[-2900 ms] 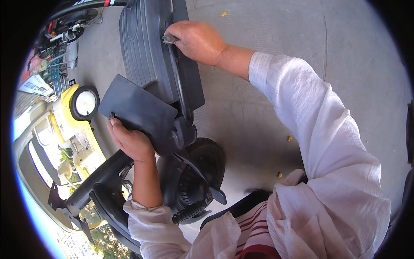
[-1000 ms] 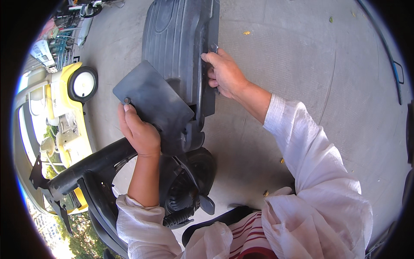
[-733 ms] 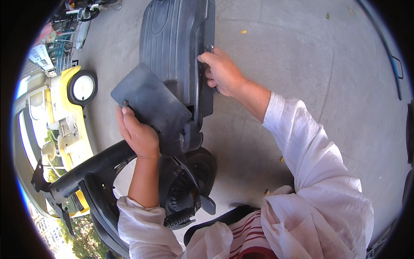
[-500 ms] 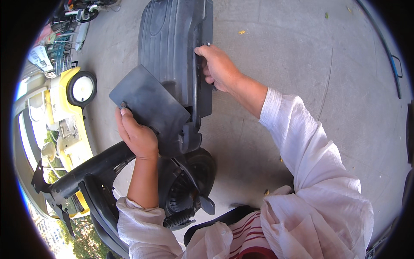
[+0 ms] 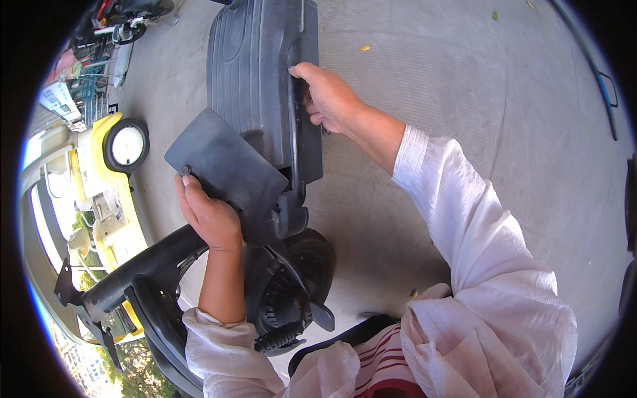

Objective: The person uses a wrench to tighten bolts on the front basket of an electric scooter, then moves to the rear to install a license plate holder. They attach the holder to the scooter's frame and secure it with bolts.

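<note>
A long ribbed panel [image 5: 255, 76] of dark grey plastic stretches away from me at the top centre. At its near end is a smooth, flat dark plate [image 5: 222, 146] with a bolt [image 5: 186, 170] near its left edge. My left hand [image 5: 215, 215] is closed on the lower left edge of this plate, fingertips just below the bolt. My right hand [image 5: 332, 99] grips the panel's right rim, thumb on top and fingers curled down its side; what lies under those fingers is partly hidden. Below the plate are a black wheel [image 5: 322, 265] and a coil spring [image 5: 273, 337].
A thick black tube [image 5: 149, 265] of the scooter-like frame runs to the lower left, ending in a metal bracket [image 5: 83, 302]. Beyond it stands a yellow and white vehicle [image 5: 126, 212]. Parked two-wheelers [image 5: 129, 20] are at the upper left. Concrete floor [image 5: 424, 73] spans the right.
The plate, panel and both hands sit slightly further left in the picture, and the plate a little lower. Both hands keep the same hold.
</note>
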`<move>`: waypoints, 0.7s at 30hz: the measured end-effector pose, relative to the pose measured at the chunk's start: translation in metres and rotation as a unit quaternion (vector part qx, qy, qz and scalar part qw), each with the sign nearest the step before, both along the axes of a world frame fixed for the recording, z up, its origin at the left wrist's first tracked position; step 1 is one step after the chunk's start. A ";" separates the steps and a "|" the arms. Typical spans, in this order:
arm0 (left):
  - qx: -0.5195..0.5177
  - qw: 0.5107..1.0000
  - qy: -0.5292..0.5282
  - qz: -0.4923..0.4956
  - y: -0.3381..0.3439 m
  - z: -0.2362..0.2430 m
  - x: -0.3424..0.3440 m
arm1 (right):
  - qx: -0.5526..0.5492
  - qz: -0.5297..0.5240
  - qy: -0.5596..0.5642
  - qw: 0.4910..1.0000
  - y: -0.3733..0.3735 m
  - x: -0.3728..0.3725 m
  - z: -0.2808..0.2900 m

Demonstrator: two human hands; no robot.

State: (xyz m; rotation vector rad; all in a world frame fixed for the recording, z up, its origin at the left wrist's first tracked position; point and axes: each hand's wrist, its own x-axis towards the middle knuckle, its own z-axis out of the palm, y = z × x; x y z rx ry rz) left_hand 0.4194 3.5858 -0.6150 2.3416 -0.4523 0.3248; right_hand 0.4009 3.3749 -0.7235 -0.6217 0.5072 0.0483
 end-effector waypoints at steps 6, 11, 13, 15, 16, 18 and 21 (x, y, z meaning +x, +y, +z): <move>-0.021 0.999 0.028 -0.003 -0.002 0.003 -0.001 | 0.039 0.010 -0.011 0.999 -0.003 -0.002 -0.004; -0.025 0.999 0.016 0.016 -0.006 0.002 -0.003 | 0.034 -0.001 -0.015 0.999 -0.005 0.002 -0.005; -0.008 0.999 -0.017 0.033 -0.006 -0.001 -0.003 | 0.046 0.007 -0.009 0.999 -0.007 0.002 -0.006; -0.009 0.998 0.053 0.021 0.001 0.003 -0.001 | 0.060 0.015 -0.004 0.998 -0.008 0.001 -0.005; -0.010 0.996 0.087 0.015 0.004 0.005 0.000 | 0.062 0.018 -0.011 0.998 -0.007 0.001 -0.008; 0.006 0.997 0.070 0.027 0.007 0.004 0.001 | 0.067 0.023 -0.023 0.997 -0.002 -0.002 -0.015; 0.011 0.999 0.035 0.034 0.001 0.003 -0.002 | 0.068 0.009 -0.061 0.996 -0.006 0.001 -0.015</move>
